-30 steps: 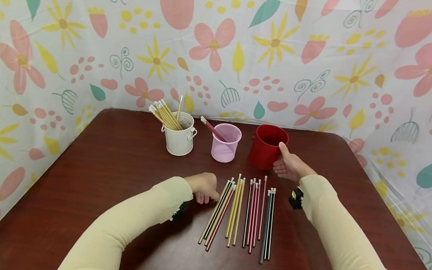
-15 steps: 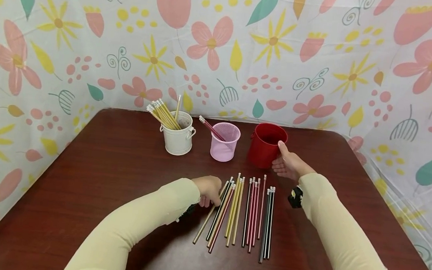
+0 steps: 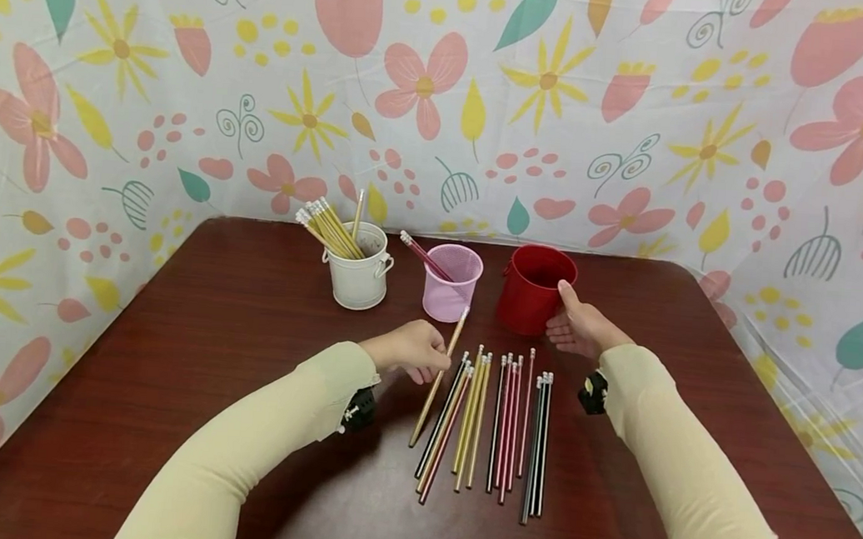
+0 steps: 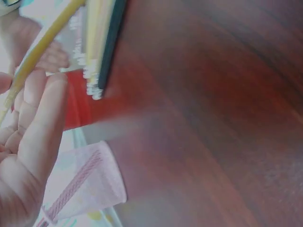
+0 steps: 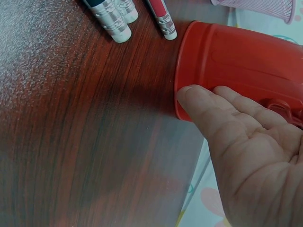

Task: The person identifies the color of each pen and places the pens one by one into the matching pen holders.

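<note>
My left hand [image 3: 414,349] pinches a gold pencil [image 3: 428,407] between thumb and fingers, its white eraser end up and tilted toward the pink mesh cup. In the left wrist view the same pencil [image 4: 42,42] crosses over the fingertips. With its thumb at the rim, my right hand [image 3: 585,330] rests against the right side of a red bucket [image 3: 525,301]. Nearly straight fingers lie along the bucket's wall [image 5: 236,56] in the right wrist view. Below the hands lie several pencils in groups: black and red mixed with gold, yellow pencils [image 3: 470,422], red pencils [image 3: 506,433] and black pencils [image 3: 536,452].
To the left of the red bucket stands the pink mesh cup [image 3: 448,300], with red pencils leaning in it. Farther left, a white bucket [image 3: 358,285] holds several yellow pencils. A flowered cloth [image 3: 265,66] hangs behind the dark wooden table [image 3: 194,328].
My left hand has taken hold of the gold pencil at the left of the row and raised it up and toward the cups. The right hand stays at the red bucket.
</note>
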The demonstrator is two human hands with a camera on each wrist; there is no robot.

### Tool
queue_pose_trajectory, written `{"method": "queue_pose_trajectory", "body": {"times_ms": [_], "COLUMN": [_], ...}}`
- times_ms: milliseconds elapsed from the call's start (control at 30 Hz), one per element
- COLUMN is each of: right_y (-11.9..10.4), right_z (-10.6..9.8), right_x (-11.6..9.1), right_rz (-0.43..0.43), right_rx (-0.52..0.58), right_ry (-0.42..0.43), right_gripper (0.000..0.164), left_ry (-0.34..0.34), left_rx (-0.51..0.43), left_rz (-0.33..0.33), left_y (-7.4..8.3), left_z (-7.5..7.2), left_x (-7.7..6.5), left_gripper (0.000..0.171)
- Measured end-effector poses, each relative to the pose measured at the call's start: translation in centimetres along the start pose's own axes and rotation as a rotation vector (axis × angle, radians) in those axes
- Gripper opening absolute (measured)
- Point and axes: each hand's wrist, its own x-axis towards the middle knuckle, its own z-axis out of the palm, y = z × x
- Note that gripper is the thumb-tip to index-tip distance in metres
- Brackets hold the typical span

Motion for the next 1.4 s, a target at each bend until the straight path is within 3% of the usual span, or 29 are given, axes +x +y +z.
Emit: {"method": "queue_pose_trajectory", "body": {"times_ms": [167,300,567,700,833,1000,1100,1267,1400], "right_y": [0.1,0.0,0.1,0.0,0.0,-0.1,-0.1,0.0,0.1], "right_z": [-0.1,-0.2,-0.3,-0.3,-0.2,-0.3,-0.3,-0.2,-0.2], "right_x": [0.0,0.0,-0.1,-0.2,-0.2,-0.3,-0.3,-0.2,-0.1], "right_rz": [0.001,-0.007,-0.018,-0.023,-0.019,-0.016,-0.018,-0.017,-0.022], "right_rx": [0.002,0.004,-0.004,-0.002,-0.003,-0.009,-0.015,-0.02,-0.029], "right_ry": [0.001,0.014,0.013,0.011,0.013,0.011,0.009,0.016,0.013], "right_gripper": [0.102,0.102,0.101,0.101,0.1,0.1,0.099,0.099,0.1], "left_ry": [-0.003,0.059,0.198,0.285,0.463,0.783,0.924,1.022,1.062], "left_rx": [-0.142,-0.249,-0.575,-0.735,-0.856,-0.975,-0.984,-0.979,-0.97], "left_rz": [0.062,0.124,0.298,0.442,0.53,0.536,0.517,0.477,0.39], "left_y": [0.2,0.5,1.3,2.0,2.7,3.2,2.9,1.4,0.2], "left_z": [-0.9,-1.6,-3.7,-5.8,-8.5,-11.8,-13.3,-15.0,-15.6], "left_x": [-0.4,-0.8,-1.8,-2.7,-3.5,-4.1,-4.1,-4.1,-4.0], "left_gripper": [0.011,0.004,0.02,0.03,0.039,0.034,0.027,0.022,0.019]}}
